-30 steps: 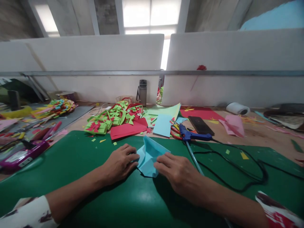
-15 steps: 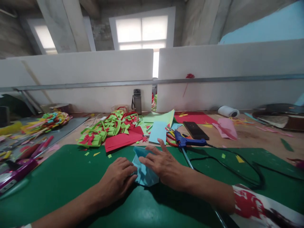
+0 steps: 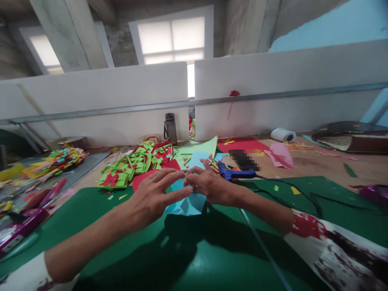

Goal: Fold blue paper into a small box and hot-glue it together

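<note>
A folded piece of light-blue paper [image 3: 188,205] is held up over the green mat [image 3: 212,262], with a dark shadow beneath it. My right hand [image 3: 210,185] pinches its upper part, fingers curled around the top edge. My left hand [image 3: 154,196] is spread out at the paper's left side, thumb and fingers apart, fingertips close to my right fingers. My hands hide much of the paper's upper part. Behind them lies a flat light-blue sheet [image 3: 197,157], and a blue glue gun [image 3: 235,173] lies just beyond my right wrist.
Green paper baskets with red bows [image 3: 113,180] are heaped at the back left, beside red paper [image 3: 142,178]. A dark bottle [image 3: 170,129] stands by the white partition [image 3: 136,89]. The glue gun's black cord [image 3: 291,178] runs right. Purple tool [image 3: 21,228] at left.
Both hands and the folded blue paper have risen off the mat. My left hand has opened and moved up towards my right fingers. The view has shifted slightly.
</note>
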`<state>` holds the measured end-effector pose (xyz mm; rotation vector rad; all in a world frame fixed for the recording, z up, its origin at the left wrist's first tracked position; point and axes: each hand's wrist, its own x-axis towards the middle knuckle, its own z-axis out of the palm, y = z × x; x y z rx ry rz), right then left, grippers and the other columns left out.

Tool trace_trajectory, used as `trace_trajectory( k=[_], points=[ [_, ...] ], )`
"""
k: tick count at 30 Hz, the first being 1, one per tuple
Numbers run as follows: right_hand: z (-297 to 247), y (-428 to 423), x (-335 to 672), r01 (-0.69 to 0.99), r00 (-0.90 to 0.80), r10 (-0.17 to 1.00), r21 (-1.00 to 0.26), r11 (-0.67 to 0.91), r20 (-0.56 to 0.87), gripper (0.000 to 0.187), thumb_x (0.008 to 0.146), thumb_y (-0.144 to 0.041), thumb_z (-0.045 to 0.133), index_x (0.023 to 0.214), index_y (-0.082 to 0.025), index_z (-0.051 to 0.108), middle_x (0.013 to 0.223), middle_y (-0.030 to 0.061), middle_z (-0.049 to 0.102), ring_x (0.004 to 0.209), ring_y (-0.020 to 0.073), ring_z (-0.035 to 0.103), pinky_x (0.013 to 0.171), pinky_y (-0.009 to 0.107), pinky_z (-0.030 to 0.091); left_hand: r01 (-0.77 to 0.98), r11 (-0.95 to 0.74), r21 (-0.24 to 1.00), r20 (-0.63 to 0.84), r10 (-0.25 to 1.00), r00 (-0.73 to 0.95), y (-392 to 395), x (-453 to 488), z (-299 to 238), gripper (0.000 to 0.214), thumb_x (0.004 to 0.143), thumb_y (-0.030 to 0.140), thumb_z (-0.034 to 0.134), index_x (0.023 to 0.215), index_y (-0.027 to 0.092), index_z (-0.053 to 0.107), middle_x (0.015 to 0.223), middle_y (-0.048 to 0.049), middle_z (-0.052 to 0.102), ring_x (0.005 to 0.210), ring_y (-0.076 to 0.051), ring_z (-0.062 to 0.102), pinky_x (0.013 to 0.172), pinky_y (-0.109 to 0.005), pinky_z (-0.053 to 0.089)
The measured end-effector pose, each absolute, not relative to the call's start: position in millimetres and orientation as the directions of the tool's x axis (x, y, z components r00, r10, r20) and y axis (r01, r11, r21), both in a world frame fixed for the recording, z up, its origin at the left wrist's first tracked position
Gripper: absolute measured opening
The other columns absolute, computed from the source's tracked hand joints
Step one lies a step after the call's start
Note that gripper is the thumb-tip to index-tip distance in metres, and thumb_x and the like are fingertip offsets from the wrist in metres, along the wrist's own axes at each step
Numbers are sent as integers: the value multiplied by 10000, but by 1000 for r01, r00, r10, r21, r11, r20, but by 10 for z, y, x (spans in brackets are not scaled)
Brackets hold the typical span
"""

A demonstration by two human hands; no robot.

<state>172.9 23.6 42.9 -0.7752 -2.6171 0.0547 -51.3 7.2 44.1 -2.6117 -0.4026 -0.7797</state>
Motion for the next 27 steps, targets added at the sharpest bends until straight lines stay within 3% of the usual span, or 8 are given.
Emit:
trace_trajectory(
  k=[4, 8, 11, 13, 15, 18, 22, 27],
  points=[
    [474, 239, 1812, 460, -763, 476, -150, 875, 438, 299, 773, 7, 491, 992, -189, 547, 937, 39, 648, 1026, 177, 534, 1029, 531, 119, 273, -916, -295, 479, 106, 871, 79, -342, 660, 289, 855, 98, 494, 1077, 262, 578, 1327, -95, 414, 1181, -272, 407, 907, -468, 419],
    [457, 246, 1841, 461, -684, 492, -203, 864, 539, 194, 769, -32, 549, 848, -202, 599, 1036, 41, 616, 1060, 193, 525, 1037, 521, 155, 219, -947, -237, 580, 43, 814, 56, -175, 671, 113, 862, 175, 526, 856, 222, 629, 1282, -85, 460, 1215, -262, 381, 952, -463, 395],
    [417, 228, 1845, 455, -489, 503, -283, 844, 713, 253, 789, -120, 576, 1026, -209, 571, 1096, 67, 603, 1118, 218, 485, 1008, 482, 268, 257, -938, -232, 671, 36, 740, 66, -121, 620, 127, 840, 92, 514, 776, 167, 595, 1207, -109, 515, 1156, -255, 431, 920, -445, 419],
    [377, 197, 1851, 453, -295, 565, -408, 793, 770, 248, 816, -179, 557, 1063, -201, 549, 1081, 74, 600, 1101, 216, 489, 958, 431, 354, 344, -901, -263, 700, 67, 711, 78, -119, 583, 130, 832, 59, 490, 771, 137, 575, 1081, -125, 577, 1021, -233, 499, 843, -418, 449],
    [330, 152, 1851, 430, -160, 703, -592, 682, 693, 211, 845, -257, 529, 1048, -203, 544, 1026, 61, 597, 1000, 196, 539, 888, 386, 418, 432, -847, -309, 698, 106, 708, 88, -124, 550, 153, 844, 67, 461, 744, 128, 559, 857, -91, 615, 797, -185, 515, 732, -378, 453],
    [269, 70, 1818, 358, -172, 847, -769, 530, 503, 378, 830, -373, 539, 1161, -200, 480, 932, 41, 577, 856, 171, 565, 783, 346, 467, 511, -780, -362, 654, 179, 735, 96, -113, 511, 201, 854, 83, 428, 701, 134, 548, 642, -38, 558, 602, -149, 415, 617, -338, 396],
    [253, -35, 1742, 434, -258, 906, -798, 419, 335, 681, 686, -305, 683, 1295, -203, 397, 976, 43, 571, 910, 191, 542, 829, 366, 441, 535, -762, -364, 659, 195, 726, 110, -73, 484, 204, 853, 98, 408, 743, 127, 578, 643, -53, 547, 609, -169, 409, 605, -343, 362],
    [309, -91, 1714, 447, -266, 926, -816, 366, 269, 783, 681, -400, 675, 1362, -216, 335, 1165, 94, 535, 1044, 243, 504, 883, 421, 419, 500, -789, -355, 668, 160, 727, 110, -18, 506, 220, 858, 101, 384, 796, 112, 594, 641, -60, 529, 606, -175, 394, 588, -339, 335]
  ],
)
